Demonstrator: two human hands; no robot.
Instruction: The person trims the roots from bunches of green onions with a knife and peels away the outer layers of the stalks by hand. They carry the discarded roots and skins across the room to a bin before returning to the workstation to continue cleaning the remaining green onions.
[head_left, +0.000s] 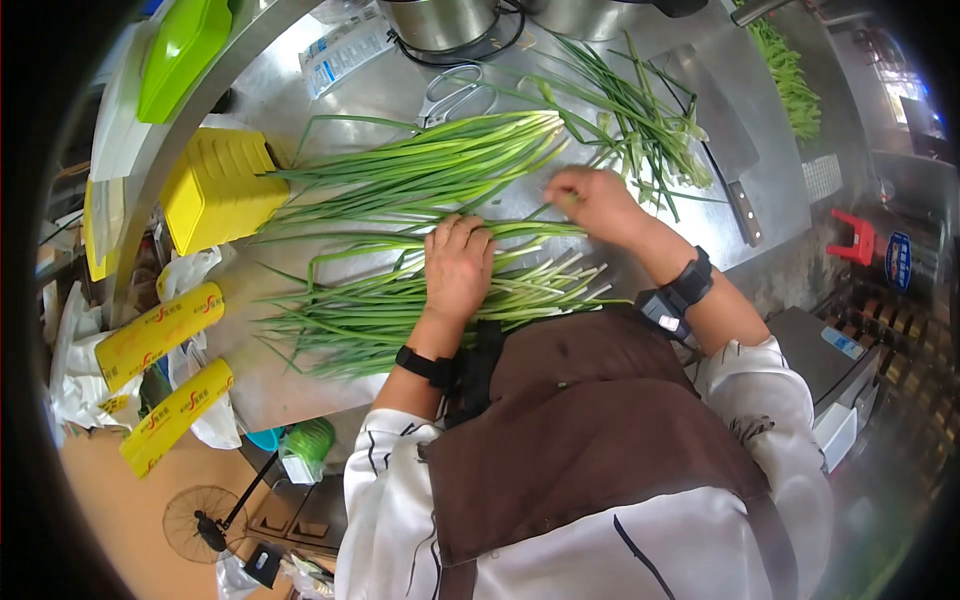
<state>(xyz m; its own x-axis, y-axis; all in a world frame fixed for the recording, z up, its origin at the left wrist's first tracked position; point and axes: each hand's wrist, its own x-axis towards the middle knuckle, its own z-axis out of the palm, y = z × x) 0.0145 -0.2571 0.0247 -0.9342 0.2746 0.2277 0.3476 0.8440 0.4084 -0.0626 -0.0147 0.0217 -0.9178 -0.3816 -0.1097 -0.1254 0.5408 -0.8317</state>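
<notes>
Two bunches of scallions lie on the steel table. The far bunch [430,165] has its white ends to the right, and the near bunch [400,315] spreads close to the apron. My left hand [460,265] is closed over a few scallion stalks at the top of the near bunch. Beyond it, my right hand [600,203] is raised beside the white ends, thumb and fingers pinched together; what they hold, if anything, cannot be made out. A loose heap of green leaves and trimmings [650,135] lies past my right hand.
A long knife [742,210] rests right of the trimmings. Scissors [452,97] lie behind the far bunch, near a metal pot [440,22]. Yellow bins [215,190] and yellow film boxes [160,335] stand left. A red stool [852,236] is off the table's right side.
</notes>
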